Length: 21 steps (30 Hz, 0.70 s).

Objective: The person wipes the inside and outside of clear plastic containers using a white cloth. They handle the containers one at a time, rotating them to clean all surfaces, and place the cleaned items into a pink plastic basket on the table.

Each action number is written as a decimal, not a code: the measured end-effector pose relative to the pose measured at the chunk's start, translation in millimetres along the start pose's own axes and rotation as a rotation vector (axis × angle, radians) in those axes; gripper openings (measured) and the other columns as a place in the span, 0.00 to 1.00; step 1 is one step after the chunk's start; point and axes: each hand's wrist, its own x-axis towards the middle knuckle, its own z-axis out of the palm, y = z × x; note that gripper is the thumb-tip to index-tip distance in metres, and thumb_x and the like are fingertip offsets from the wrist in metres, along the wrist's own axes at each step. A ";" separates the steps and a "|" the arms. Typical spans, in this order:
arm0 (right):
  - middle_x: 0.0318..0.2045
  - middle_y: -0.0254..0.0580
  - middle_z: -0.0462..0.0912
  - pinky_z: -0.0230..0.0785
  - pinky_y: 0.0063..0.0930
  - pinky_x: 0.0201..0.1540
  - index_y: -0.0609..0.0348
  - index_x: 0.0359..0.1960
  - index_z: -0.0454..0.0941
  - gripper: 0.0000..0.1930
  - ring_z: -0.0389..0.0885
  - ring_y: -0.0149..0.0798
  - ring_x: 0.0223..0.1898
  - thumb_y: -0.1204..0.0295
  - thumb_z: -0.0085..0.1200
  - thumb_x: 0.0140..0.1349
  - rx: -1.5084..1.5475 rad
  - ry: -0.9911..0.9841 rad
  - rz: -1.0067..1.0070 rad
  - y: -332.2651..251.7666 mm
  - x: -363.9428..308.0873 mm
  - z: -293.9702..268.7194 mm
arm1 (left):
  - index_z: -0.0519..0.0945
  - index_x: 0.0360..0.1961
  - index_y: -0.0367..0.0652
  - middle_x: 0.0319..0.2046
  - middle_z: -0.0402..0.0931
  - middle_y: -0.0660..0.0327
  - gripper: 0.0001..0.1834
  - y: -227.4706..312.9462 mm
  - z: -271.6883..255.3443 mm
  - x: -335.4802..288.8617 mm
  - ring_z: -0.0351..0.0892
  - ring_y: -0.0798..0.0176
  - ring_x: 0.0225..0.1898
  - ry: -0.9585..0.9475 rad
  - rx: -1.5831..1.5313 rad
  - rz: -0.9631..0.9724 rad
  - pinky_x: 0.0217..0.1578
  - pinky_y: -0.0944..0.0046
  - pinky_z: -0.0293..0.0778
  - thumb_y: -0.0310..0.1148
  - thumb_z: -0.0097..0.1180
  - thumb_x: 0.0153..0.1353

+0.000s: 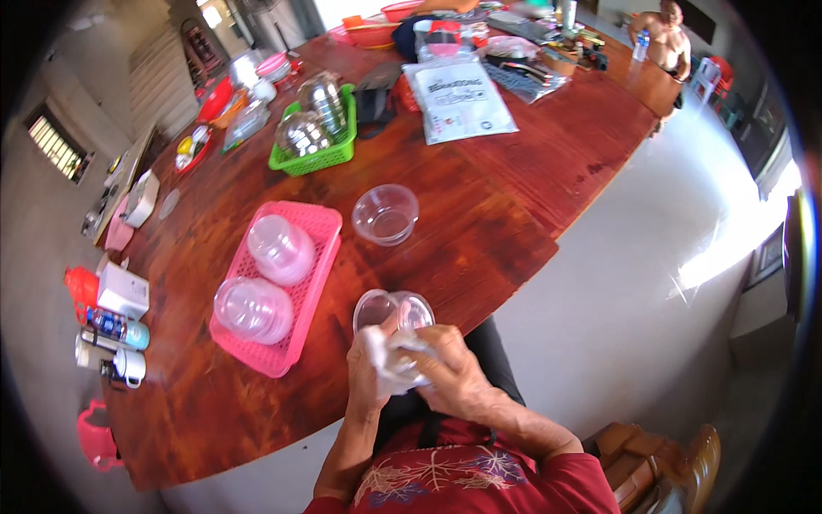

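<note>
Close to my body, at the table's near edge, both my hands work together. My left hand (366, 373) is closed around clear plastic ware; two round clear shapes, a plastic cup (369, 314) among them, show above the fingers. A crumpled white tissue (382, 364) lies between the hands, and my right hand (455, 373) is closed on it. Whether the two clear shapes are separate pieces I cannot tell. Beyond the hands, a clear plastic bowl (385, 214) stands alone. To the left, a pink basket (291, 347) carries two stacks of clear plastic bowls (253, 310).
A green basket (312, 161) with shiny metal bowls stands farther back beside a white printed package (458, 98). Bottles and a white mug (130, 367) line the left side. Red basins (372, 36) and clutter fill the far end. Another person (664, 43) is at the far right.
</note>
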 end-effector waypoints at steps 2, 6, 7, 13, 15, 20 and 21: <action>0.48 0.46 0.72 0.67 0.39 0.45 0.59 0.41 0.78 0.23 0.73 0.49 0.49 0.75 0.62 0.35 -0.183 -0.009 -0.119 -1.0 3.3 8.5 | 0.69 0.56 0.41 0.52 0.71 0.57 0.23 -27.6 -17.3 -1.9 0.73 0.63 0.48 -0.142 -0.168 0.105 0.49 0.62 0.72 0.44 0.47 0.67; 0.48 0.43 0.73 0.63 0.39 0.46 0.55 0.40 0.78 0.22 0.72 0.45 0.51 0.66 0.60 0.39 -0.210 -0.013 -0.103 0.2 26.1 8.7 | 0.60 0.63 0.42 0.61 0.61 0.59 0.27 -21.1 -6.9 -8.9 0.61 0.60 0.62 -0.114 -0.052 0.016 0.62 0.56 0.60 0.41 0.49 0.66; 0.47 0.42 0.73 0.63 0.39 0.45 0.55 0.41 0.77 0.22 0.72 0.45 0.50 0.67 0.60 0.39 -0.195 0.001 -0.099 1.2 33.1 8.8 | 0.60 0.63 0.43 0.61 0.61 0.60 0.27 -12.8 1.4 -10.4 0.60 0.61 0.63 -0.047 -0.055 -0.067 0.62 0.55 0.60 0.40 0.49 0.66; 0.43 0.50 0.73 0.67 0.41 0.47 0.63 0.45 0.72 0.18 0.73 0.53 0.46 0.70 0.53 0.52 0.233 -0.148 0.185 51.6 43.4 -4.5 | 0.73 0.31 0.36 0.40 0.75 0.55 0.12 -4.2 0.6 -14.5 0.75 0.62 0.41 -0.191 0.017 0.057 0.46 0.61 0.72 0.36 0.52 0.64; 0.39 0.44 0.75 0.68 0.35 0.46 0.64 0.47 0.70 0.15 0.74 0.41 0.43 0.68 0.44 0.62 0.588 -0.219 0.545 57.3 36.7 -12.3 | 0.71 0.30 0.38 0.41 0.75 0.52 0.13 -3.5 2.1 -11.4 0.77 0.58 0.42 -0.214 -0.027 0.058 0.48 0.56 0.72 0.38 0.51 0.64; 0.40 0.33 0.76 0.68 0.25 0.47 0.60 0.50 0.70 0.18 0.71 0.25 0.43 0.60 0.43 0.68 0.908 0.031 0.768 66.1 1.5 12.5 | 0.72 0.40 0.46 0.60 0.63 0.51 0.16 2.3 19.5 -1.9 0.65 0.43 0.60 -0.163 -0.118 0.126 0.55 0.34 0.66 0.48 0.48 0.65; 0.41 0.33 0.76 0.68 0.24 0.47 0.59 0.51 0.70 0.18 0.71 0.25 0.43 0.59 0.44 0.68 0.958 0.133 0.751 68.5 -9.4 25.2 | 0.71 0.44 0.47 0.61 0.63 0.52 0.17 2.1 15.5 1.9 0.65 0.44 0.60 -0.121 -0.166 0.101 0.54 0.35 0.67 0.49 0.47 0.65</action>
